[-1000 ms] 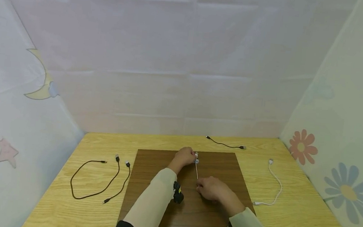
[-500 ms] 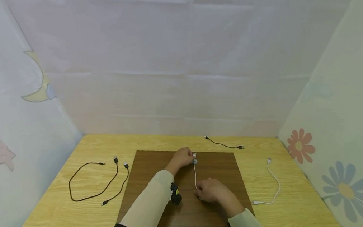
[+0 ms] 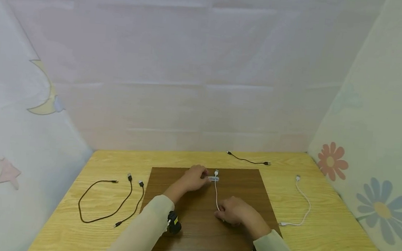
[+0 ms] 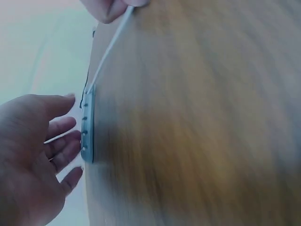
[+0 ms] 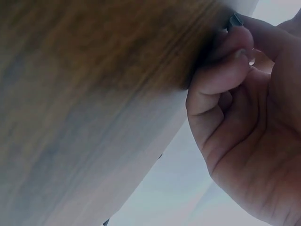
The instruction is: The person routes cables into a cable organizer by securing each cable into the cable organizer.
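Note:
A slim grey-white holder strip [image 3: 212, 178] with small slots lies near the far edge of the brown board [image 3: 191, 236]. One white cable [image 3: 216, 190] runs from its plug just beyond the strip's right end toward the near side. My left hand [image 3: 194, 178] is beside the strip's left part; in the left wrist view the hand [image 4: 35, 146] has its fingers loosely spread around the strip [image 4: 88, 127], holding nothing. My right hand [image 3: 233, 211] pinches the cable's near end over the board; in the right wrist view a small connector tip [image 5: 235, 20] shows between the fingers.
Two black cables [image 3: 104, 215] [image 3: 138, 205] lie on the yellow wooden table [image 3: 55, 232] left of the board. Another black cable [image 3: 248, 160] lies behind it, and a second white cable [image 3: 307, 204] to the right. Patterned sheets stand around the back and sides.
My left hand has let go of the white cable near its plug and moved left, uncovering the strip. My right hand has drawn slightly nearer with the cable's end; the cable now curves.

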Demonstrator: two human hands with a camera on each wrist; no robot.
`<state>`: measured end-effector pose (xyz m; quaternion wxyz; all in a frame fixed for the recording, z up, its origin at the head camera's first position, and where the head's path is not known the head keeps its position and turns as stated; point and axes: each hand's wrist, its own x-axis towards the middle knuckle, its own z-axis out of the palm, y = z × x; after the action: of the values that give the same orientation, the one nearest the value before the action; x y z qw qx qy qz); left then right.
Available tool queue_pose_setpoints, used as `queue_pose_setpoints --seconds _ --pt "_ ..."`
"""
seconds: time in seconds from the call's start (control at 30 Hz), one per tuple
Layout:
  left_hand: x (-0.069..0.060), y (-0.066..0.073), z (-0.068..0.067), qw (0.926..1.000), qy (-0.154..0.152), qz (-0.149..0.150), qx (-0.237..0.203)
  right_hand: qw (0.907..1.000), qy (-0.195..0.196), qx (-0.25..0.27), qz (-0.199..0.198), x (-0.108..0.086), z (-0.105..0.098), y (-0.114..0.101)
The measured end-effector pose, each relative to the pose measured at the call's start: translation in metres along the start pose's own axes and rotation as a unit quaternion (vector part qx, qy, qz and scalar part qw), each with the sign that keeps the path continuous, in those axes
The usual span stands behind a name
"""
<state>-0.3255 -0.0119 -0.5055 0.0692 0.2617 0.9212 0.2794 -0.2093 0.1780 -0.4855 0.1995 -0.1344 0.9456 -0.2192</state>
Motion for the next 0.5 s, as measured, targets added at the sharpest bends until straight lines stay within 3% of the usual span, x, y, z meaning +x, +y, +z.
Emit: queue_pose_setpoints --seconds 0.13,0.27,0.5 --pt "-0.029 -0.01 -0.006 0.9963 -0.019 -0.001 0.084 0.9999 0.005 -0.01 -0.003 -0.001 0.001 -0.001" --pt "-0.061 -0.022 -0.008 0.9908 -0.046 -0.016 0.126 0.9997 0.008 -0.021 -0.004 -0.002 0.003 -0.002" --pt "-0.112 -0.029 -0.022 0.9848 -0.085 -0.04 0.146 0.9995 0.015 -0.028 -0.008 -0.003 0.001 0.0"
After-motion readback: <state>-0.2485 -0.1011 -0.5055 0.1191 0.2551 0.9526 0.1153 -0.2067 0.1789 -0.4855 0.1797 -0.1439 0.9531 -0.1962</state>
